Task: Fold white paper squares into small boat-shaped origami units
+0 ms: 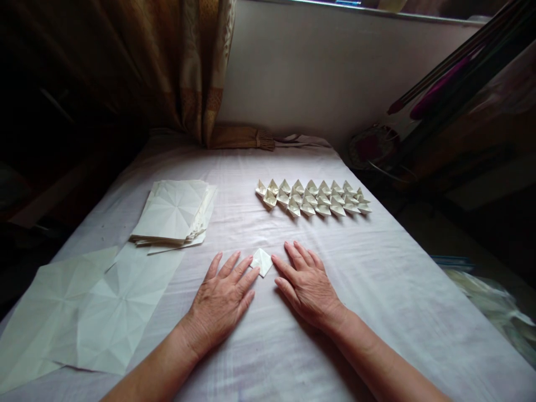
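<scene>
A small folded white paper piece (pixel 262 261) lies on the pale cloth-covered table (pixel 377 290) between my two hands. My left hand (pixel 223 301) rests flat on the cloth, fingers stretched out, its fingertips touching the left side of the piece. My right hand (pixel 305 285) also lies flat and open, its index fingertip at the piece's right edge. Neither hand holds anything. Beyond the hands, several folded paper pieces (pixel 313 198) are lined up in overlapping rows.
A stack of creased white paper squares (pixel 175 212) sits at the left. Larger creased sheets (pixel 100 307) lie flat at the near left. A brown curtain (pixel 201 67) hangs at the back; dark clutter stands off the right edge.
</scene>
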Tool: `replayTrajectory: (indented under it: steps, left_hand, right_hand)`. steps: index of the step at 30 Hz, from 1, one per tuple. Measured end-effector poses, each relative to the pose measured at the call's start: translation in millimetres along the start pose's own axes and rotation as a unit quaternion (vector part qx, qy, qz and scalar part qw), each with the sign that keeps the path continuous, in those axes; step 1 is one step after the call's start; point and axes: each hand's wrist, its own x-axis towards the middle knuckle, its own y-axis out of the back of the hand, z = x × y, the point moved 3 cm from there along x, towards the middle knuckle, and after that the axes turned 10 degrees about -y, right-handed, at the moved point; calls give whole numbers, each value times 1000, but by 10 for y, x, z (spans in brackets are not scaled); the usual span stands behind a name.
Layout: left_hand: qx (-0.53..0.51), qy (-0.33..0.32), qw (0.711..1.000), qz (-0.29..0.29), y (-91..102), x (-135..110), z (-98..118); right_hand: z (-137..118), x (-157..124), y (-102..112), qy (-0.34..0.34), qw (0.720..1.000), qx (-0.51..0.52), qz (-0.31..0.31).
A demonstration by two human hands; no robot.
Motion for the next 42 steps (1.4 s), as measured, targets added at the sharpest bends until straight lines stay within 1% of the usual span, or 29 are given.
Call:
replayTrajectory:
  steps: [3,9,13,16,18,20,23,25,26,28,30,31,33,35,36,37,39,42]
  left_hand:
    - [-10,6,1000,17,14,15,-14]
    - [-51,15,997,64,6,42,-67]
    - [-65,13,995,73,-16,24,-98]
    - [-71,12,994,82,-45,-1,-121]
    - [-68,13,993,101,-68,-22,-140]
    - [-64,16,990,126,-89,-44,-162]
    - [-68,23,985,154,-107,-67,-199]
    - [-81,29,982,167,-100,-66,-216]
    - [-93,34,980,174,-90,-61,-219]
    - [-133,48,973,183,-66,-43,-212]
    - [-197,79,960,180,-53,-21,-190]
    - [-236,101,951,175,-53,-13,-177]
    - [-316,155,922,164,-65,-6,-154]
    - [-363,200,896,160,-68,-10,-145]
    - [-367,212,892,157,-60,-10,-148]
    - [-360,215,896,148,-44,-4,-154]
    - [-327,189,920,108,-1,34,-171]
    - [-261,96,960,19,53,171,-205]
  right_hand:
    - [-22,24,9,12,1000,16,15]
    - [-178,113,62,99,991,65,61]
    - [-284,145,86,112,989,65,74]
    - [-321,138,88,139,983,47,112]
    - [-312,130,80,156,976,49,142]
    - [-279,130,76,155,970,63,176]
    - [-220,144,93,112,963,113,217]
    - [-193,151,119,56,955,185,226]
    - [-184,152,128,19,947,236,219]
    - [-186,146,118,-60,917,353,178]
    - [-225,124,75,-118,877,452,115]
    - [-255,107,51,-131,862,482,91]
    - [-309,67,9,-138,851,503,64]
    - [-349,31,-27,-126,861,490,49]
    - [-360,17,-39,-117,871,475,47]
    - [-365,7,-46,-106,882,457,49]
    - [-360,2,-42,-85,903,416,68]
    - [-340,12,24,-27,934,325,147]
